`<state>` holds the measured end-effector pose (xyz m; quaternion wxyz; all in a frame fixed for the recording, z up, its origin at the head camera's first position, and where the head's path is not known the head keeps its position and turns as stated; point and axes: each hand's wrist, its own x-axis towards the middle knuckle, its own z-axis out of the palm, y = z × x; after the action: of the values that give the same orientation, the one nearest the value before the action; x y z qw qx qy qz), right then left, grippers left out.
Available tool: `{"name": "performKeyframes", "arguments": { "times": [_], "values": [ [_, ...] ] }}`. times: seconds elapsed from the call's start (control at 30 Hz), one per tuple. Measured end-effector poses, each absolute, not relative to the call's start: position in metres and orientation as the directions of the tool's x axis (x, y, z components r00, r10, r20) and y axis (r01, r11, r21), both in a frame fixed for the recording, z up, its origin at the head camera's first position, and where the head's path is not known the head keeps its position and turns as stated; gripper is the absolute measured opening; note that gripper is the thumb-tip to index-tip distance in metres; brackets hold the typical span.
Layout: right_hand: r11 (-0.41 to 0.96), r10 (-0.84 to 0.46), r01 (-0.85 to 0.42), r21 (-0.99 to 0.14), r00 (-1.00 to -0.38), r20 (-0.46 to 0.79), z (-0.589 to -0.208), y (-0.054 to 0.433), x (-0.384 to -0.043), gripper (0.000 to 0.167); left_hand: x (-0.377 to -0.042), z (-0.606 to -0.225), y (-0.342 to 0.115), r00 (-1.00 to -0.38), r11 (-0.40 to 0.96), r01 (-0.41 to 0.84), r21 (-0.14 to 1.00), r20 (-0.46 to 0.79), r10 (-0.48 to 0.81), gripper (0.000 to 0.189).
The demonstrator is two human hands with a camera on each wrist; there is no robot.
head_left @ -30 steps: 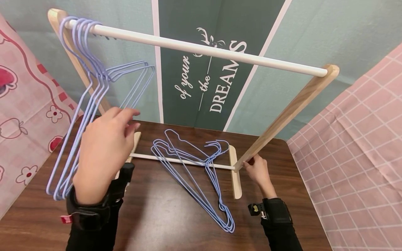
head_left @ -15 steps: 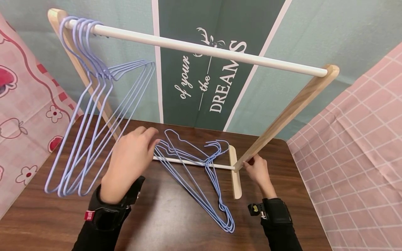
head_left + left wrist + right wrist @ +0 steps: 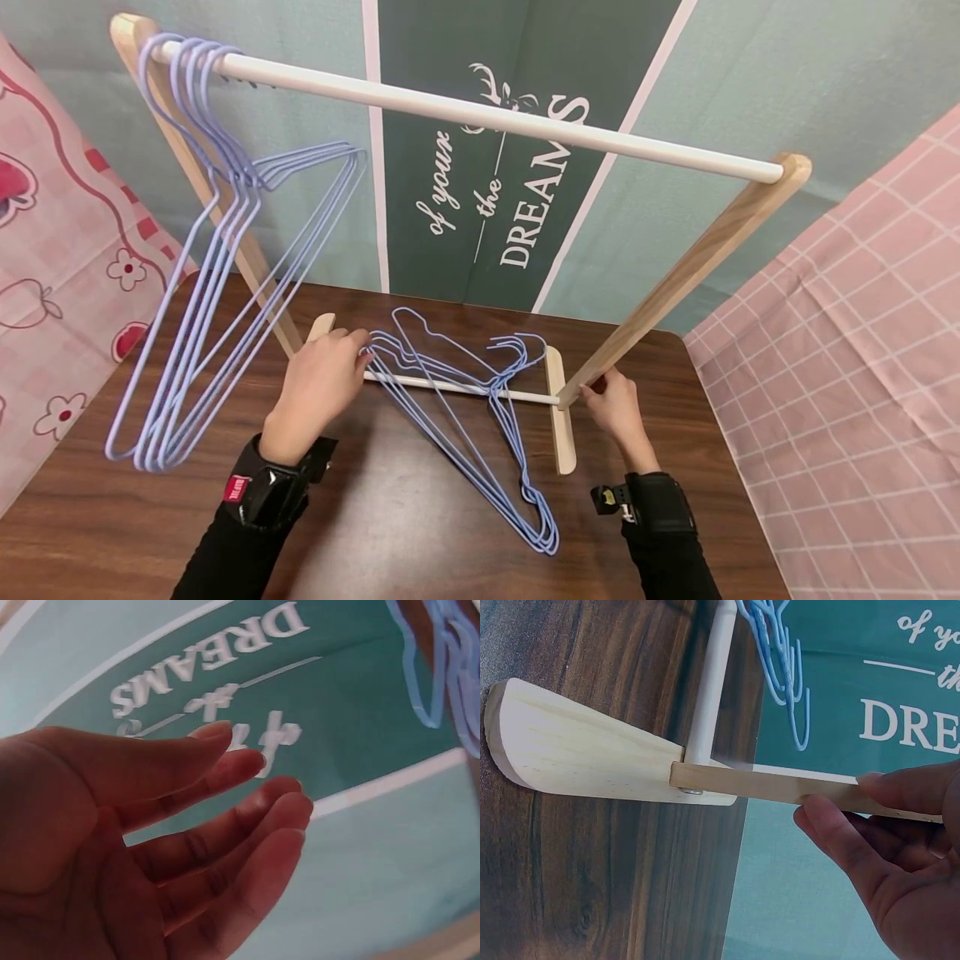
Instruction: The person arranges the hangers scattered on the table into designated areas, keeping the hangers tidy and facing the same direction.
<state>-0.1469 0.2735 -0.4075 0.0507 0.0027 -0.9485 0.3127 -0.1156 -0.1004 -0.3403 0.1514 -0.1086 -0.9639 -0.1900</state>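
Note:
Several blue wire hangers (image 3: 243, 173) hang at the left end of the white top rail (image 3: 480, 115) of a wooden rack. A second bunch of blue hangers (image 3: 498, 387) lies across the rack's white lower bar, hooks to the right. My left hand (image 3: 322, 383) is over the left side of the rack's base, fingertips right at the left corner of that bunch. The left wrist view shows this hand (image 3: 187, 847) with relaxed fingers and nothing between them. Low on the right wooden post (image 3: 690, 262), my right hand (image 3: 617, 408) pinches the wood between thumb and fingers.
The rack stands on a dark brown wooden table (image 3: 420, 517), its right foot (image 3: 564, 442) flat on the top. Behind it hangs a green curtain (image 3: 465, 250) with white lettering. Pink patterned cloths border the left and right sides.
My left hand has moved right, away from the hanging hangers and over to the lying bunch. Those hanging hangers swing slightly. The right hand keeps its hold on the post.

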Motion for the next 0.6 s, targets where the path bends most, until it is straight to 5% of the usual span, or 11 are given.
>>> {"name": "performKeyframes", "arguments": {
  "times": [0.6],
  "values": [
    [0.799,0.018,-0.049,-0.599,-0.994,0.106,-0.407,0.274,-0.147,0.025,-0.131,-0.392,-0.171,-0.998,0.897,0.054,0.439,-0.003,0.062,0.019]
  ]
}}
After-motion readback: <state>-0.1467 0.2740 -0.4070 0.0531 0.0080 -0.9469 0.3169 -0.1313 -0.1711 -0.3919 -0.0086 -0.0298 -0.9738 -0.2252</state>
